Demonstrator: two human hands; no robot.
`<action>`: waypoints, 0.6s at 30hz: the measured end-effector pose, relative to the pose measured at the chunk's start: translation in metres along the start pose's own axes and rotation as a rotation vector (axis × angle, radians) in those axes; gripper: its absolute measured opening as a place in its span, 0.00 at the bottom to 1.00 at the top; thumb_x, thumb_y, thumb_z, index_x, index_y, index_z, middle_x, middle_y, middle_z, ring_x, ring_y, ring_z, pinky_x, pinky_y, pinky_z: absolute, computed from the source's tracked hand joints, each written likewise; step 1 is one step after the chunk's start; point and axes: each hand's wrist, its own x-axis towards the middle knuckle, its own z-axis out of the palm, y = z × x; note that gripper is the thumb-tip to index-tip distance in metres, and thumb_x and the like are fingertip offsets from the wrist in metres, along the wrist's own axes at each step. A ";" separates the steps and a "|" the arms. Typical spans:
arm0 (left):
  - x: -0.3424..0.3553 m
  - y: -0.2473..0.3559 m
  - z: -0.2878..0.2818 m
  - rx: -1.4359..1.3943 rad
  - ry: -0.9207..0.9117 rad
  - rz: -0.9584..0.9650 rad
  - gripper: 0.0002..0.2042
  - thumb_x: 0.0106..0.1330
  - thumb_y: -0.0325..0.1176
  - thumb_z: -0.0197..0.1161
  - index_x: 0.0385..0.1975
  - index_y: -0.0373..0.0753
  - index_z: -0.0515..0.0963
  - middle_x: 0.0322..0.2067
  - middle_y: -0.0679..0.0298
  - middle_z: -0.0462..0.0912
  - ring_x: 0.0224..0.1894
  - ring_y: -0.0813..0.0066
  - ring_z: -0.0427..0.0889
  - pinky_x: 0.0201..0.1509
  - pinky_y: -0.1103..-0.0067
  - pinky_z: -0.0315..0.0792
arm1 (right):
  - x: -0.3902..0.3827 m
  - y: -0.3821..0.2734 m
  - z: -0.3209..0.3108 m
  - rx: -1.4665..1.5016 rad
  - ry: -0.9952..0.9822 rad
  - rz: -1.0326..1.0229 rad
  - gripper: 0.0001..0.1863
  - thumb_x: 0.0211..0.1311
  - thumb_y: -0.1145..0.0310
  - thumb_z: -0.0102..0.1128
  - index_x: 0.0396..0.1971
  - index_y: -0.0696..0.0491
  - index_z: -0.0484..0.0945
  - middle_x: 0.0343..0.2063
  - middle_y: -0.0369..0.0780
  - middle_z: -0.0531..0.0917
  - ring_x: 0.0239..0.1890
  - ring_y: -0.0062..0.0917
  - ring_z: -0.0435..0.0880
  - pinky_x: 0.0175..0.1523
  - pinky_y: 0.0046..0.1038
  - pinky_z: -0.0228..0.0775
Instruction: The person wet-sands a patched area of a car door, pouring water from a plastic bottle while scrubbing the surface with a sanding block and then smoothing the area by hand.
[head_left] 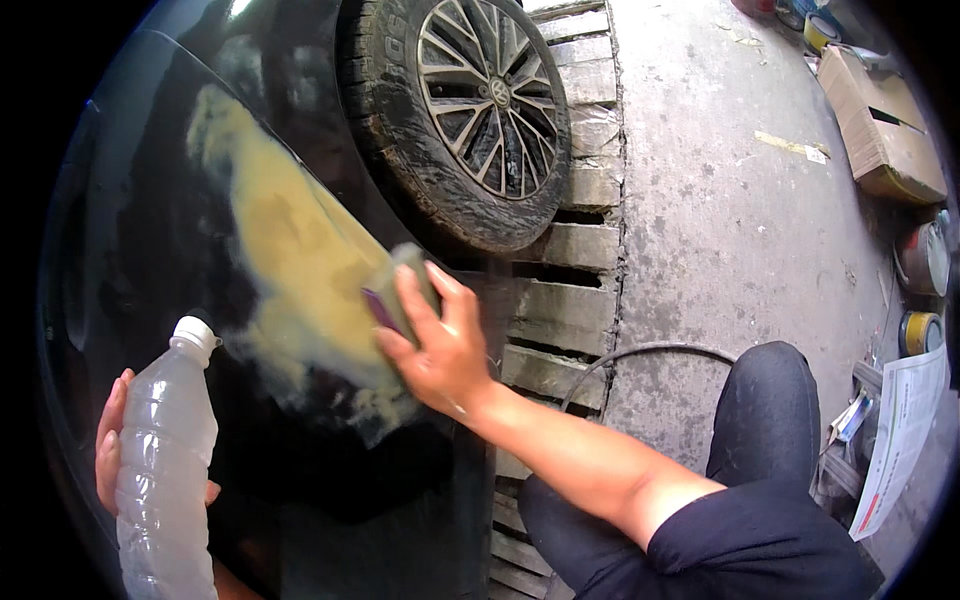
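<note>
My right hand (440, 350) grips a grey sanding block (424, 278) with a purple edge and presses it to the black car panel (340, 480). The block lies at the right edge of a smeared yellow filler patch (290, 240), and motion blurs it slightly. At the lower left, my left hand (108, 450) is wrapped round a clear ribbed plastic bottle (165, 450) with a white cap (195, 332). Cloudy liquid shows inside the bottle, which stands nearly upright in front of the panel. Most of the left palm is hidden behind it.
A car wheel (490, 100) with a dusty tyre stands just beyond the patch. Slotted floor slabs (560, 310) run alongside the car, and a dark hose (650, 348) crosses them. At the right lie a cardboard box (870, 110), tins (920, 333) and a printed sheet (900, 430).
</note>
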 end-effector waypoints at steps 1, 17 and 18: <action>-0.001 -0.001 -0.001 0.007 -0.011 0.005 0.41 0.63 0.57 0.70 0.70 0.47 0.57 0.65 0.44 0.67 0.66 0.45 0.73 0.67 0.54 0.73 | 0.019 -0.014 0.003 0.021 0.014 -0.049 0.36 0.60 0.58 0.71 0.67 0.52 0.71 0.60 0.55 0.69 0.56 0.50 0.73 0.62 0.44 0.68; -0.007 -0.005 -0.002 0.087 -0.052 0.004 0.42 0.66 0.62 0.64 0.69 0.44 0.53 0.66 0.40 0.65 0.65 0.42 0.72 0.65 0.49 0.73 | 0.008 0.012 -0.006 0.002 -0.069 -0.145 0.36 0.59 0.58 0.72 0.66 0.53 0.73 0.61 0.55 0.71 0.58 0.49 0.73 0.61 0.44 0.69; -0.006 -0.003 -0.003 0.087 -0.050 0.000 0.42 0.66 0.62 0.64 0.69 0.44 0.53 0.66 0.40 0.65 0.65 0.42 0.73 0.65 0.49 0.73 | -0.003 0.023 -0.008 -0.006 -0.090 -0.162 0.36 0.59 0.57 0.71 0.66 0.53 0.73 0.61 0.55 0.71 0.58 0.49 0.73 0.62 0.44 0.69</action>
